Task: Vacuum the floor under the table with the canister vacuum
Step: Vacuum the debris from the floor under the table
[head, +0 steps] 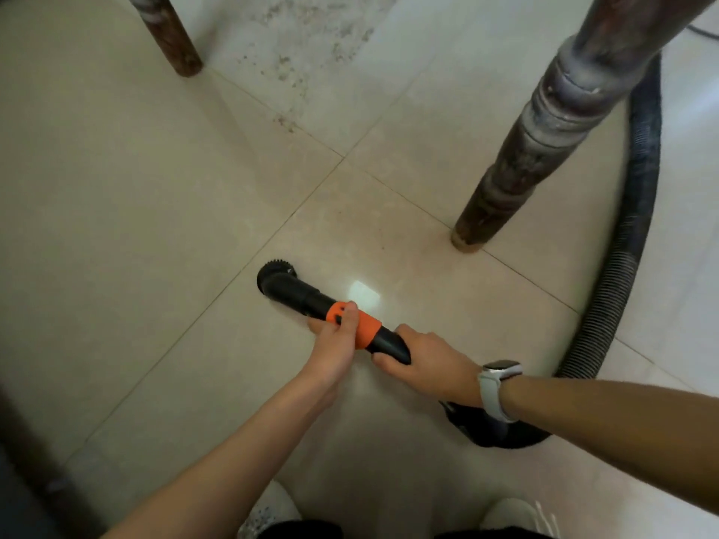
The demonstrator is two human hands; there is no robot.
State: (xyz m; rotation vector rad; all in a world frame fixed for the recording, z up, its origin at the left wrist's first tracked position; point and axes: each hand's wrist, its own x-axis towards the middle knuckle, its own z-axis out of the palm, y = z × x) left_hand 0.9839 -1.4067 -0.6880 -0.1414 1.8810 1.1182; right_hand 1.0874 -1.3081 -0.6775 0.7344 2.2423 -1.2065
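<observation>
The floor [155, 188] is glossy, smooth beige tile, grimy and speckled toward 12 o'clock. The nozzle [299, 293] looks like matt black plastic with an orange plastic collar [367, 328]. The hose [622, 266] is ribbed black. The table leg [537, 149] is worn, dusty dark wood.

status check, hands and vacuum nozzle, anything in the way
Left hand grips orange collar, right hand grips wand. Brush nozzle on tile. Table leg ahead right, hose curling behind it.

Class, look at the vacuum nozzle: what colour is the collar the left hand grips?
Orange, on the black nozzle; the collar shows best in the head view.
</observation>
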